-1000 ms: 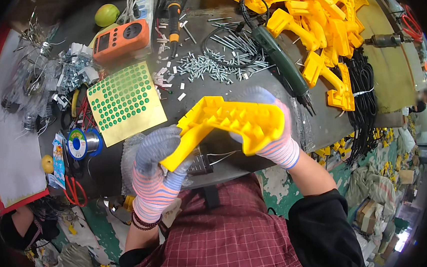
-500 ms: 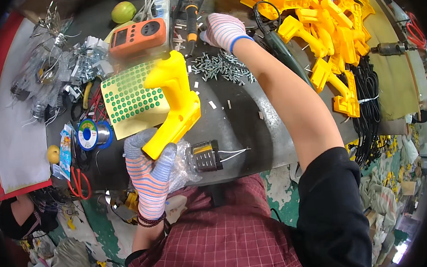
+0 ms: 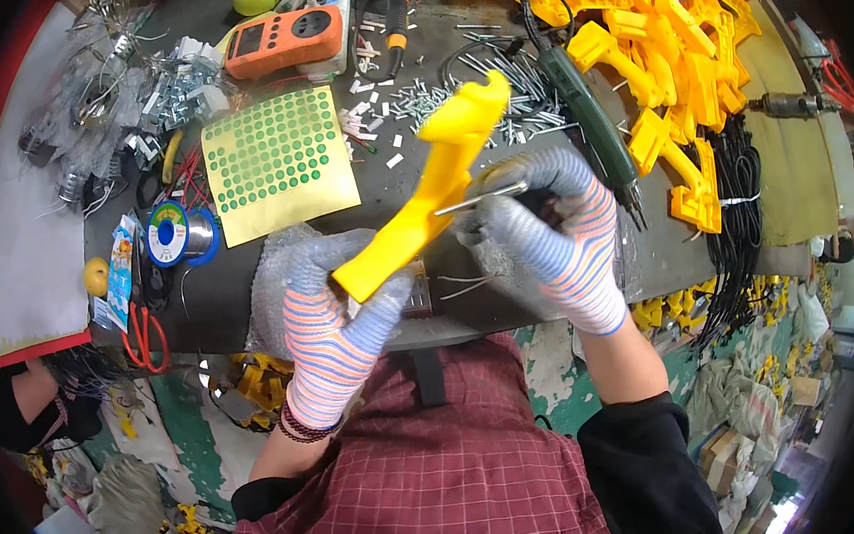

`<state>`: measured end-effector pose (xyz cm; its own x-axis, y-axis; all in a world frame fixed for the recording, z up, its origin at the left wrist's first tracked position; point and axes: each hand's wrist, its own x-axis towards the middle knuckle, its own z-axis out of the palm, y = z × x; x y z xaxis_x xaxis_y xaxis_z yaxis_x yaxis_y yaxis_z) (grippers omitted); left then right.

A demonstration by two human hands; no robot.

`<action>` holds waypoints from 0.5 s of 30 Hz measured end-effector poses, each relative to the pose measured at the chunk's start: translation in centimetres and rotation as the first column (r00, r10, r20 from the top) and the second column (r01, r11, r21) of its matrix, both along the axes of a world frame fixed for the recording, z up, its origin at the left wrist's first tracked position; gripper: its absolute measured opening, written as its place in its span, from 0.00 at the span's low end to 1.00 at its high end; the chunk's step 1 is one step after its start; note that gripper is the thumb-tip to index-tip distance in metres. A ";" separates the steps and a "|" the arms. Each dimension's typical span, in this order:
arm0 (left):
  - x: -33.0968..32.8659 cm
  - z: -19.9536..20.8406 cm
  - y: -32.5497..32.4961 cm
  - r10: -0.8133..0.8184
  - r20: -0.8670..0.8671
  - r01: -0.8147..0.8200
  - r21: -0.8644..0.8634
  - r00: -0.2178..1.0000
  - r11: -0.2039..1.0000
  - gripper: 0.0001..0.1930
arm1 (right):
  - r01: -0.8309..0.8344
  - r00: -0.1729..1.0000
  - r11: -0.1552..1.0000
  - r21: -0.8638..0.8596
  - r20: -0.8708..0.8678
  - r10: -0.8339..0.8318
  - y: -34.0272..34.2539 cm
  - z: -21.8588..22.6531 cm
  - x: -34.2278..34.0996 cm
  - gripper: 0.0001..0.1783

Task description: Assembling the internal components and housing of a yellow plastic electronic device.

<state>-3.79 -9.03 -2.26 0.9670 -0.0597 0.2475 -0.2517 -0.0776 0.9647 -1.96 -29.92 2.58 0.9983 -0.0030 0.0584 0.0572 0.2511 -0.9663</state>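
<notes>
My left hand [image 3: 335, 314], in a striped knit glove, grips the lower end of a yellow plastic handle housing [image 3: 412, 203], which slants up to the right. A long silver screw [image 3: 487, 198] is pinched in my gloved right hand [image 3: 570, 241], its tip at the housing's side; I cannot tell whether it has entered a hole. Below the housing, a dark slotted part [image 3: 416, 290] with white wires lies mostly hidden at the table edge. Clear bubble wrap [image 3: 270, 289] sits beside my left hand.
Loose screws [image 3: 424, 102] lie beyond the housing. A green electric screwdriver [image 3: 591, 119] lies to the right, near piled yellow housings [image 3: 676, 57] and black cables [image 3: 734, 213]. A sticker sheet [image 3: 278, 163], orange meter [image 3: 284, 41], soldering iron [image 3: 397, 18] and solder spool [image 3: 184, 233] occupy the left and back.
My right hand has come back from the far side of the table with a long screw. The left hand has moved right, tilting the housing further over.
</notes>
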 end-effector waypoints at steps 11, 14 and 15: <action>-0.7 1.3 -1.6 0.120 0.006 -0.120 0.018 0.993 0.993 0.22 | 0.454 0.843 0.745 -0.488 0.506 -0.182 -0.5 -1.3 -1.0 0.22; 0.5 2.1 -0.2 -0.071 0.091 0.058 0.136 0.993 0.989 0.23 | 0.454 0.747 0.518 -0.725 0.627 0.223 -2.6 1.0 -0.8 0.25; 0.7 2.9 -0.1 -0.211 0.047 0.211 0.018 0.976 0.977 0.23 | 0.240 0.788 0.481 -0.843 0.459 0.411 -3.0 1.4 -1.1 0.25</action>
<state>-3.09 -9.15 0.62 0.9192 -0.2647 0.2916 -0.3100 -0.0297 0.9503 -3.06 -32.93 4.00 0.7525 0.4541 0.4769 0.6536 -0.6035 -0.4567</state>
